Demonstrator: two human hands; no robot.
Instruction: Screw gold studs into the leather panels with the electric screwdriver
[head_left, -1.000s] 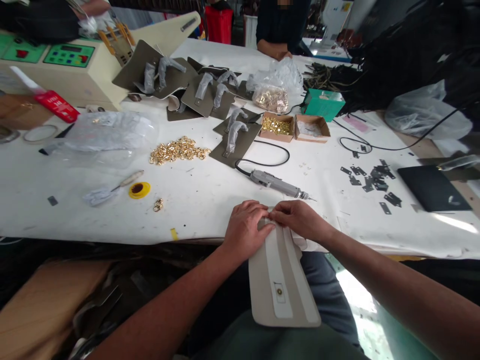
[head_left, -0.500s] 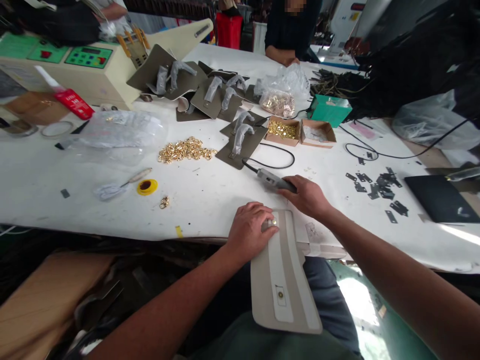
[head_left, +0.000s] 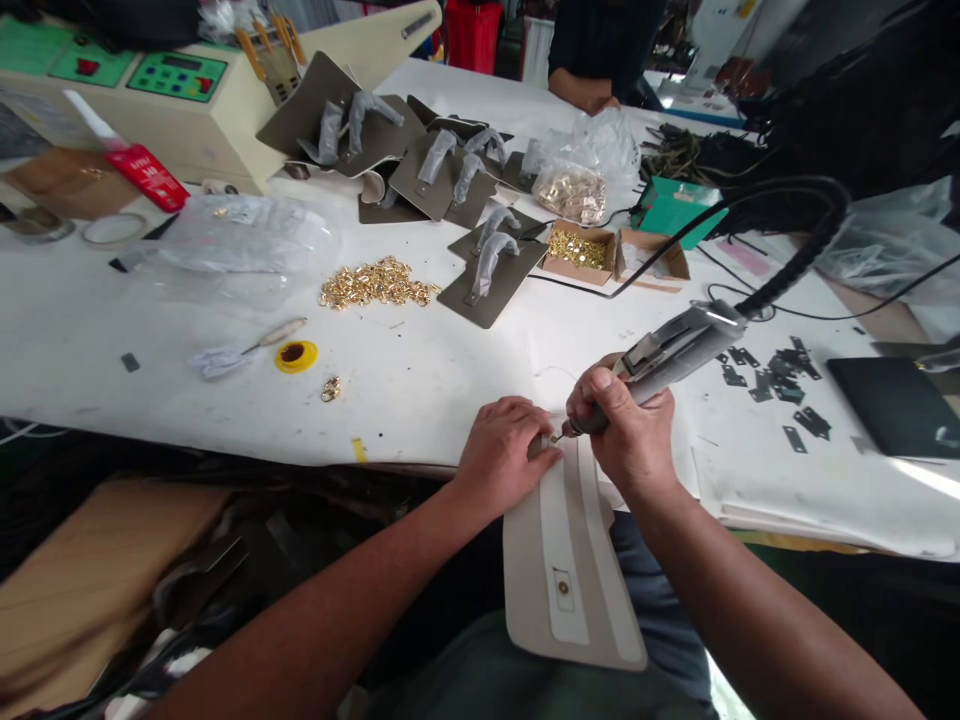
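Observation:
My right hand [head_left: 630,425] is wrapped round a grey electric screwdriver [head_left: 675,350] with a black cord. The tool slants down to the left, its tip at a small brass-coloured fastener near the top of a beige panel [head_left: 525,590]. My left hand [head_left: 506,450] grips that panel's upper left edge, thumb on top; its fingers underneath are partly hidden. Two pale strips run along the panel, and a second brass fastener [head_left: 563,588] shows lower down. The panel's top rests at the table edge, and its lower part lies over my lap.
Gold clasps [head_left: 379,283] lie heaped on the white table [head_left: 420,390]. Behind are dark panels with wrapped handles [head_left: 491,285], a box of brass pieces [head_left: 577,250] and a green box [head_left: 675,210]. Dark metal plates [head_left: 780,380] lie right. A co-worker's arm [head_left: 581,90] rests at the back.
My right hand has lifted the screwdriver off the table and brought it, tip down, to the panel's upper fastener. My left hand still holds the panel. The view has shifted slightly.

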